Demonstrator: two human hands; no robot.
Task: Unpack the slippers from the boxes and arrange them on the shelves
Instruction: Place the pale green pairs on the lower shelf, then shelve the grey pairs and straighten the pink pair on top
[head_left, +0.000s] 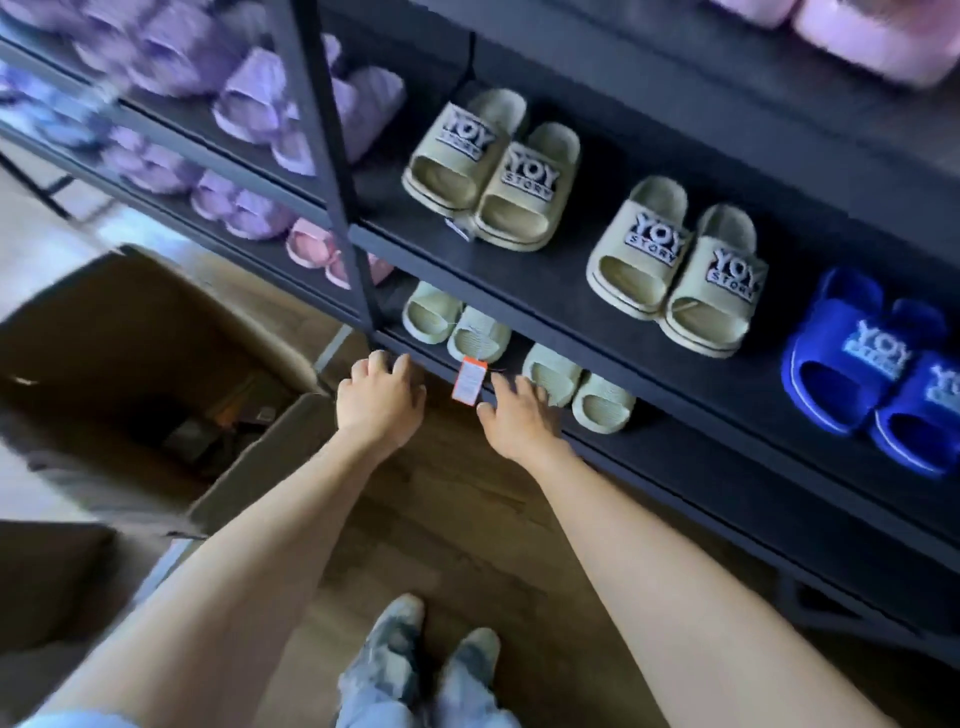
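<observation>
Both hands are held low at the front edge of the lower shelf (727, 470): the left hand (379, 397) is seen with fingers loosely bent against that edge and nothing gripped, while the right hand (519, 413) is spread with straight fingers, just beside a pale green pair of slippers (579, 387). A second green pair (457, 322), beside which an orange tag (469, 382) hangs, is set further left on that shelf. Beige pairs (675, 265) and a blue pair (872, 374) are lined up on the shelf above (519, 296), and an open cardboard box (130, 332) is seen on the floor at the left.
</observation>
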